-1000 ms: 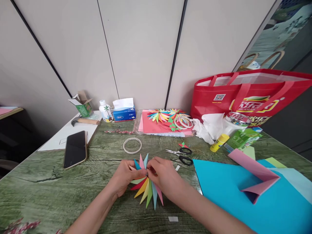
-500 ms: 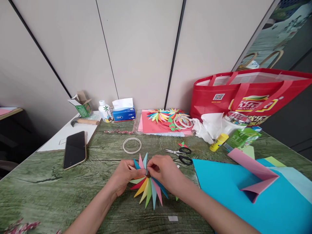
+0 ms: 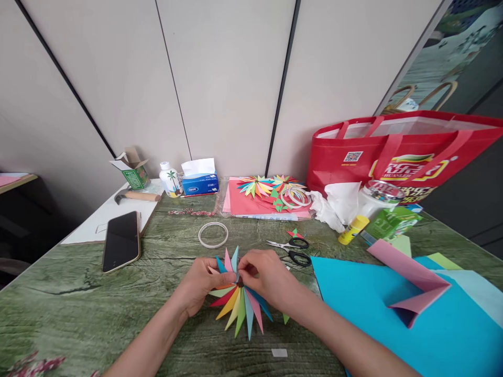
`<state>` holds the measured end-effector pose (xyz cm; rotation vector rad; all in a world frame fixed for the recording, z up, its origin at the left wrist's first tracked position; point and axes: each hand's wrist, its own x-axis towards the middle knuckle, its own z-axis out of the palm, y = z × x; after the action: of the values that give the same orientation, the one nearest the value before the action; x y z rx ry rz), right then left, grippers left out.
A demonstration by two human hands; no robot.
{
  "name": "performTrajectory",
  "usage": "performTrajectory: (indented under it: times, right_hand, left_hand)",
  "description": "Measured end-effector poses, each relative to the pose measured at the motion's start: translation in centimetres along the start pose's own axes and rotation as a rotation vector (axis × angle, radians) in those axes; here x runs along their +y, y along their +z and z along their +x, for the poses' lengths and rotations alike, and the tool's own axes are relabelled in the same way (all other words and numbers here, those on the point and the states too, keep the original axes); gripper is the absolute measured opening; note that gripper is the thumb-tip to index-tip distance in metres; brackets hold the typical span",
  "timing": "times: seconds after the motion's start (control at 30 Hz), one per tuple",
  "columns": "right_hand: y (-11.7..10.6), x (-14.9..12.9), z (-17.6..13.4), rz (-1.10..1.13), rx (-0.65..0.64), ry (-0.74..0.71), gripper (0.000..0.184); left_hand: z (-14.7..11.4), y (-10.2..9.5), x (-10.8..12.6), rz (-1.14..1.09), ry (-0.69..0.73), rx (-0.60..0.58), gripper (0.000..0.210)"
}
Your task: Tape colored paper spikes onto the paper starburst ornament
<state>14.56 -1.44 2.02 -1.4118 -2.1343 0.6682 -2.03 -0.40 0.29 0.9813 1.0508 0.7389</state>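
A multicoloured folded-paper star (image 3: 238, 306) with many pointed spokes is held just above the table in front of me. My left hand (image 3: 204, 280) pinches its upper left spokes, the thumb lying across them near the centre. My right hand (image 3: 261, 275) is closed at the upper right of the centre, thumb and fingertips pressed together on the edge of a light blue spoke. Whether a small piece sits between those fingertips is hidden. Black-handled scissors (image 3: 296, 251) lie just beyond my right hand, and a ring of white tape (image 3: 212, 235) lies beyond my left.
Blue paper sheets (image 3: 353, 298) with a folded pink piece (image 3: 416, 272) cover the right side. A phone (image 3: 121, 242) and hammer (image 3: 137, 195) lie left. Finished paper stars (image 3: 257, 186), tissues (image 3: 200, 183), a glue stick (image 3: 352, 229) and a red bag (image 3: 338, 157) line the back.
Almost nothing differs. The star's lower spokes have tipped very slightly down and to the right, while both hands keep their hold.
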Motion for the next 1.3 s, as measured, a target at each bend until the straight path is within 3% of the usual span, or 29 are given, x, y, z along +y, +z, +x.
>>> performTrajectory:
  times: [0.47,0.6,0.87,1.3]
  right_hand:
    - [0.0,0.0,-0.1,0.053,-0.004,0.001,0.009]
    - [0.0,0.2,-0.2,0.069,0.005,-0.061,0.01]
    - [-2.0,1.0,-0.2,0.107,-0.138,-0.293,0.013]
    - [-2.6,1.0,-0.1,0.103,-0.285,-0.334,0.009]
  left_hand:
    - [0.1,-0.1,-0.1,-0.007,0.002,-0.022,0.027]
    - [0.2,-0.1,-0.1,-0.013,0.003,-0.036,0.026]
    - [-0.1,-0.4,0.1,-0.034,-0.05,-0.153,0.029]
    - [0.2,-0.9,-0.4,-0.073,-0.088,-0.281,0.027]
